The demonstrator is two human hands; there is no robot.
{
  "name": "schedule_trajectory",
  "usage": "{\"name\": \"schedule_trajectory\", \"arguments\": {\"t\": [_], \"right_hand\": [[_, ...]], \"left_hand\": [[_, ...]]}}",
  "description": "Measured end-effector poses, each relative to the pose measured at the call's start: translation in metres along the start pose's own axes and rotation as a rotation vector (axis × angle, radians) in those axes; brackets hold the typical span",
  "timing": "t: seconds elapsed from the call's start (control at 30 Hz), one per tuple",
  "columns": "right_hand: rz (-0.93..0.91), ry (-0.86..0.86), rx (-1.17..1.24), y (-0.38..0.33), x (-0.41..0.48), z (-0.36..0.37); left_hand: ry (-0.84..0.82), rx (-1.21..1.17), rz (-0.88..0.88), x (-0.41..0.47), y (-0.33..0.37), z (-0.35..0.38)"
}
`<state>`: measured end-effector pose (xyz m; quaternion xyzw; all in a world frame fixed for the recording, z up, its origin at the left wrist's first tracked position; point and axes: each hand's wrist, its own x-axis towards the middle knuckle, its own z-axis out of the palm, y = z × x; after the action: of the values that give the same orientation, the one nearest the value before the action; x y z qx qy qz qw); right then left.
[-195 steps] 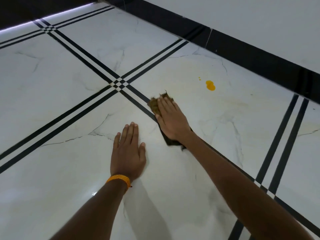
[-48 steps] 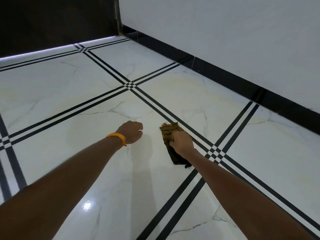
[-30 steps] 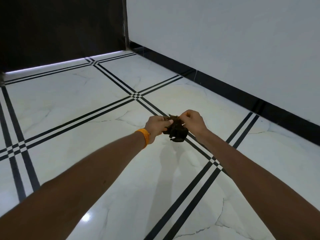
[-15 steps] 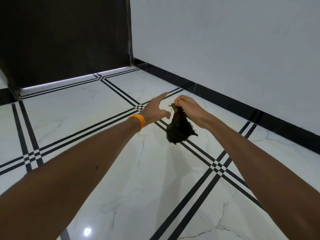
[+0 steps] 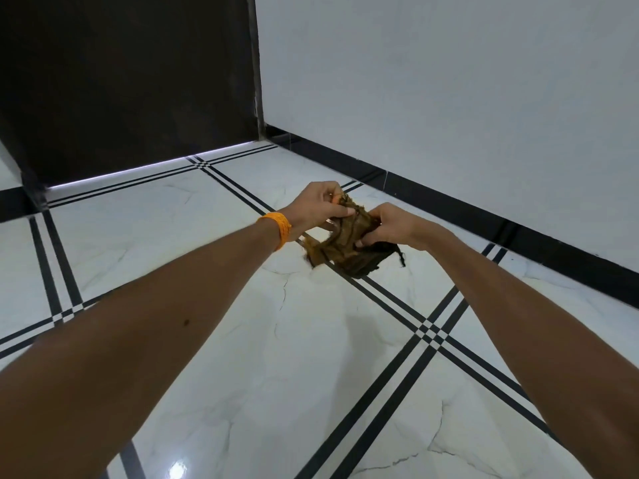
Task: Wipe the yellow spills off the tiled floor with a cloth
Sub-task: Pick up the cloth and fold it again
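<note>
A dark brown, yellow-stained cloth (image 5: 349,243) hangs in the air above the floor, stretched between both hands. My left hand (image 5: 320,205), with an orange band on its wrist, pinches the cloth's upper left edge. My right hand (image 5: 390,224) grips its right side. The white marble tiled floor (image 5: 276,357) with black double lines lies below. No yellow spill shows on the visible tiles.
A white wall (image 5: 449,98) with a black skirting (image 5: 484,219) runs along the right. A dark panel (image 5: 131,81) closes off the far left, with a strip of light at its foot.
The cloth, which hung bunched from my right hand alone, is now held by both hands and spread out. The view has tilted up further from the floor.
</note>
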<state>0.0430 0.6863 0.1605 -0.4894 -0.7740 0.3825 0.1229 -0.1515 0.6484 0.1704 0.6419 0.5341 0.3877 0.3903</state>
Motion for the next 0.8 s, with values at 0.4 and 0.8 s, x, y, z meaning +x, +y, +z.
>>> {"name": "schedule_trajectory", "arguments": {"t": [0.4,0.8], "right_hand": [[0.021,-0.004,0.112,-0.021,-0.015,-0.023],[-0.003,-0.129,0.494,-0.045,-0.026,-0.055]], "left_hand": [[-0.145,-0.139,-0.141,-0.003,-0.018,-0.021],[-0.536,-0.286,-0.288,-0.017,-0.022,0.016]]}}
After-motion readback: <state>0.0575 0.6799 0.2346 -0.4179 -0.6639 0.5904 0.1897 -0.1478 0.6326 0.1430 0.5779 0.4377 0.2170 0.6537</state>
